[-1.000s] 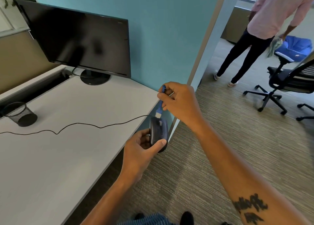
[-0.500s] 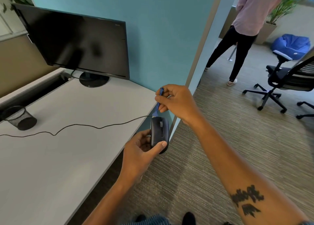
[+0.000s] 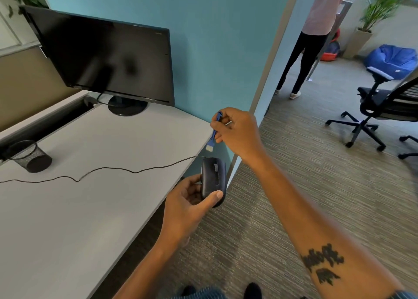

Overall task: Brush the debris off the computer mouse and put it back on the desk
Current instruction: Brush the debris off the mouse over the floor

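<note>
My left hand [image 3: 185, 206] grips a dark wired computer mouse [image 3: 212, 179], held upright just off the right edge of the white desk [image 3: 67, 208]. Its black cable [image 3: 101, 171] trails left across the desktop. My right hand [image 3: 237, 132] pinches a small blue brush [image 3: 213, 131] by its handle. The pale bristles point down and hang a short way above the top of the mouse, not touching it.
A black monitor [image 3: 106, 61] stands at the back of the desk, against a teal partition [image 3: 214, 50]. A black mesh cup [image 3: 29, 156] sits at the left. A person [image 3: 309, 38] stands on the carpet beyond; an office chair [image 3: 380, 108] is at the right.
The brush has lifted off the top of the mouse and now hangs a little above it. The mouse stays in my left hand. The person behind has stepped farther away.
</note>
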{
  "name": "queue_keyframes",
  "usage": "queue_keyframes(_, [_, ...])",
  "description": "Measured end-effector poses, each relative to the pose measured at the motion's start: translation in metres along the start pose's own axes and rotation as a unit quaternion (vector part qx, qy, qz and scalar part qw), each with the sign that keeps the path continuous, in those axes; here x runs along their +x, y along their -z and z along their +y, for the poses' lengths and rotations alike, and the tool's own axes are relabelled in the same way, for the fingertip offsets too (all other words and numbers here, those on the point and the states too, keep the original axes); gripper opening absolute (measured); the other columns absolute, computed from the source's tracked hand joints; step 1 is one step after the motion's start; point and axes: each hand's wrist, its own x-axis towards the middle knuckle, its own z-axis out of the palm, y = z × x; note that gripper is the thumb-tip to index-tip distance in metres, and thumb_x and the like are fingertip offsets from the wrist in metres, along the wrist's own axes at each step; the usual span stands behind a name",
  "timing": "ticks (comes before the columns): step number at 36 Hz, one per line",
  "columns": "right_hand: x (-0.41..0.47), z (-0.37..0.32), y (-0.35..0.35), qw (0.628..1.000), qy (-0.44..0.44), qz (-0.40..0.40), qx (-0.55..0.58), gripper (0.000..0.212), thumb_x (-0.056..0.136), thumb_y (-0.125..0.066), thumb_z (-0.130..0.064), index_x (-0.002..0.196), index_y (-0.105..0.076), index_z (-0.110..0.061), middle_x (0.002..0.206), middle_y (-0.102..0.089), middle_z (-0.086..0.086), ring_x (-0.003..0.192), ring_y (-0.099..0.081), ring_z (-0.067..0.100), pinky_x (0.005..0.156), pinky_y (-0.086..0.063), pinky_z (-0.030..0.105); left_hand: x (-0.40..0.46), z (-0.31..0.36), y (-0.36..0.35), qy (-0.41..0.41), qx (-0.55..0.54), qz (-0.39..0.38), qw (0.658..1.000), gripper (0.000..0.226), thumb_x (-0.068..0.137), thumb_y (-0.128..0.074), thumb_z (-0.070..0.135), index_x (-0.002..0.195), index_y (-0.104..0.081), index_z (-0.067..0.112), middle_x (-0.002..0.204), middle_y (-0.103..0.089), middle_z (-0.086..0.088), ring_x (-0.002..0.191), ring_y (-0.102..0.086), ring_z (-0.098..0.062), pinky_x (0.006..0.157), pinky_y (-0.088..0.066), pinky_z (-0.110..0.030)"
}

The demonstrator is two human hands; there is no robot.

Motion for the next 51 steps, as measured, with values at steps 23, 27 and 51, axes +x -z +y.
queue_keyframes(23, [-0.005, 0.018, 0.032, 0.99, -0.042, -0.083, 0.107, 0.008, 0.103, -0.075, -0.003, 0.104, -0.076, -0.011, 0.082, -0.08, 0.006, 0.064, -0.076, 0.018, 0.065, -0.064, 0.026, 0.006, 0.005, 0.001, 0.045, -0.087, 0.02, 0.995, 0.1, 0.054, -0.103, 0.076, 0.136, -0.079, 0.025, 0.119, -0.089, 0.005, 0.111, -0.086, -0.015, 0.09, -0.068, -0.023])
queue_keyframes(27, [-0.008, 0.028, 0.035, 0.993, -0.051, -0.028, 0.102, 0.007, 0.103, -0.076, -0.005, 0.103, -0.075, -0.012, 0.084, -0.08, 0.008, 0.066, -0.078, 0.019, 0.065, -0.066, 0.029, 0.008, 0.006, 0.003, 0.052, -0.102, 0.021, 0.993, 0.104, 0.05, -0.104, 0.077, 0.135, -0.079, 0.023, 0.118, -0.089, 0.004, 0.11, -0.086, -0.014, 0.087, -0.067, -0.02])
queue_keyframes(51, [-0.05, 0.043, 0.024, 0.985, -0.064, 0.043, 0.155, 0.007, 0.103, -0.078, -0.01, 0.104, -0.077, -0.017, 0.087, -0.083, 0.003, 0.072, -0.084, 0.021, 0.069, -0.068, 0.025, 0.026, 0.01, -0.009, 0.107, -0.133, 0.042, 0.985, 0.071, 0.069, -0.098, 0.044, 0.132, -0.08, 0.018, 0.115, -0.089, -0.007, 0.109, -0.086, -0.036, 0.084, -0.068, -0.032])
